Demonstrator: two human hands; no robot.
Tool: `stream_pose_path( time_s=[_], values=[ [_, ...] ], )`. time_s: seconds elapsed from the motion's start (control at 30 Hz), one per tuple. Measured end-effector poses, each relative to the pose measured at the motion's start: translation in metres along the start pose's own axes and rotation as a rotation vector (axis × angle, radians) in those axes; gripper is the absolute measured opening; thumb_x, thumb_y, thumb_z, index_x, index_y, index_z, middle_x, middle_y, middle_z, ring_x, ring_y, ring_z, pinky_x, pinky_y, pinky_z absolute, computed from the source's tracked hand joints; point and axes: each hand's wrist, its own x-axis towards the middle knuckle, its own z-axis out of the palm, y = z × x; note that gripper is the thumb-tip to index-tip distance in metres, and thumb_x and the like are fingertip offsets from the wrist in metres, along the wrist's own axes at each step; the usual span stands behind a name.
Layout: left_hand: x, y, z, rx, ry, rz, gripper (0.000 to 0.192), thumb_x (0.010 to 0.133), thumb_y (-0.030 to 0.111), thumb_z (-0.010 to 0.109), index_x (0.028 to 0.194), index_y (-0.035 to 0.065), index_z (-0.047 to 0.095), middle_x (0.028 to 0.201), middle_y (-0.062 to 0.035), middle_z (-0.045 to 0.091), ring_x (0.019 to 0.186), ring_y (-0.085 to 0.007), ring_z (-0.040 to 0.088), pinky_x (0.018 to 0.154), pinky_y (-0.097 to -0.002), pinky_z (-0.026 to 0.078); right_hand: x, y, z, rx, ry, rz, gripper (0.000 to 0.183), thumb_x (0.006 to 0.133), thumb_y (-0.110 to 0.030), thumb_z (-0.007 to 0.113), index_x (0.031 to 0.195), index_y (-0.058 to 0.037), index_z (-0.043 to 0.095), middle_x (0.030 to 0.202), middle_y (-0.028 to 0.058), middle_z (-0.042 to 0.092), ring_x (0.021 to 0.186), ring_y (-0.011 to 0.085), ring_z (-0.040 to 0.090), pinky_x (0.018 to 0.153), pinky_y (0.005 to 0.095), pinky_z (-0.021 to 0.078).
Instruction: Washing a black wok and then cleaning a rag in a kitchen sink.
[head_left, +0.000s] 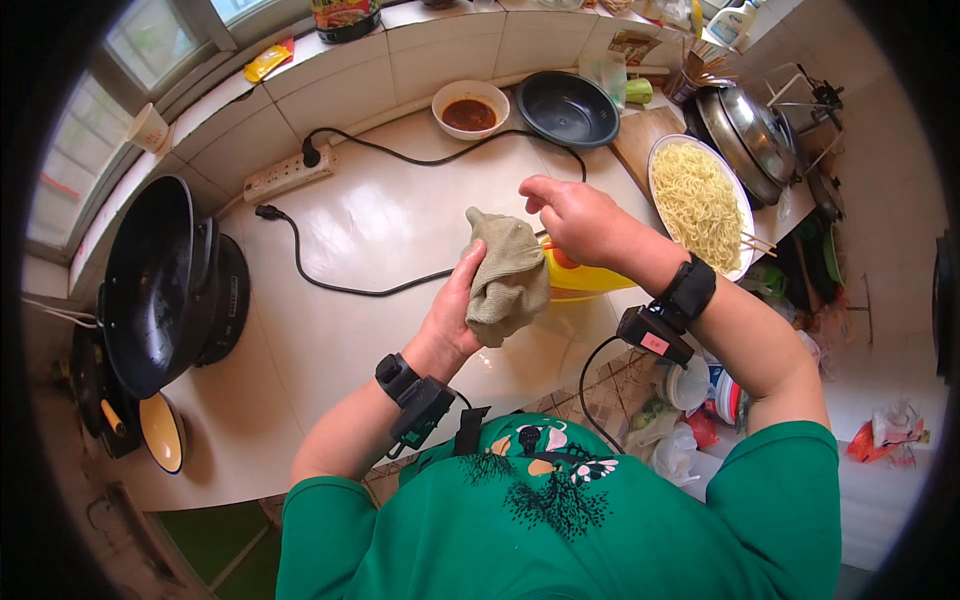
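My left hand (448, 315) is closed around a bunched, ribbed grey-green cloth (507, 281), held up over the white tiled counter (375, 217). Directly right of the cloth is a yellow plastic bottle (589, 281) with an orange top. My right hand (574, 217) lies over that orange top with its fingers curled, and its grip there is partly hidden. Thin pale streaks show between the orange part and the cloth; I cannot tell whether they are liquid.
A wok (154, 292) tilts on a black cooker at left, near a yellow enamel bowl (161, 433). Behind are a power strip (289, 176), a loose black cord (337, 287), a sauce bowl (470, 112) and a dark basin (568, 109). Noodles with chopsticks fill a plate (655, 161) at right.
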Motion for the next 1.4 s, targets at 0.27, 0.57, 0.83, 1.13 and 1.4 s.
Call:
stream_pose_path(
  time_s=[0.27,0.57,0.83,1.13,1.4],
  values=[
    [-0.004,-0.006,-0.002,-0.023,-0.076,0.002,0.042,0.089,0.035,0.037,0.12,0.0061,0.038,0.115,-0.0121,0.049,0.102,-0.0257,0.051,0.087,-0.0402,0.043,-0.009,0.018,0.0,-0.096,-0.06,0.161,0.033,0.074,-0.005,0.036,0.104,0.0027,0.048,0.093,0.0179,0.057,0.089,0.0301,0.054,0.08,0.0341,0.0421],
    [-0.007,-0.007,-0.016,0.041,-0.054,0.073,0.04,0.09,0.034,0.035,0.116,0.0057,0.043,0.111,-0.0113,0.051,0.1,-0.0249,0.052,0.086,-0.0394,0.043,-0.014,0.015,-0.008,0.18,-0.112,-0.146,0.029,0.083,-0.013,0.05,0.11,-0.0042,0.048,0.105,0.0053,0.051,0.097,0.0148,0.048,0.083,0.0274,0.0405],
    [-0.004,-0.011,0.002,0.057,-0.089,0.094,0.044,0.089,0.037,0.033,0.117,0.0039,0.042,0.113,-0.0125,0.051,0.099,-0.0261,0.052,0.088,-0.0393,0.042,-0.014,0.02,0.009,-0.152,0.143,-0.142,0.023,0.078,-0.012,0.048,0.096,0.0004,0.053,0.088,0.0138,0.059,0.08,0.0271,0.057,0.071,0.0348,0.0443],
    [-0.052,-0.021,0.019,0.058,-0.083,0.243,0.044,0.09,0.037,0.029,0.118,0.0061,0.044,0.114,-0.0128,0.051,0.102,-0.0264,0.051,0.089,-0.04,0.041,-0.035,-0.01,-0.002,-0.211,0.507,-0.283,0.039,0.08,-0.015,0.051,0.113,0.0023,0.041,0.102,0.0184,0.05,0.098,0.0304,0.047,0.084,0.039,0.038],
    [-0.128,-0.039,0.034,0.149,-0.039,0.491,0.053,0.088,0.04,0.029,0.126,0.0037,0.034,0.122,-0.0163,0.043,0.109,-0.0298,0.046,0.092,-0.0428,0.038,-0.088,-0.02,0.091,0.243,0.085,-0.235,0.044,0.082,-0.018,0.051,0.119,0.0015,0.037,0.119,0.0163,0.04,0.108,0.0291,0.04,0.093,0.0365,0.0307]
  ],
)
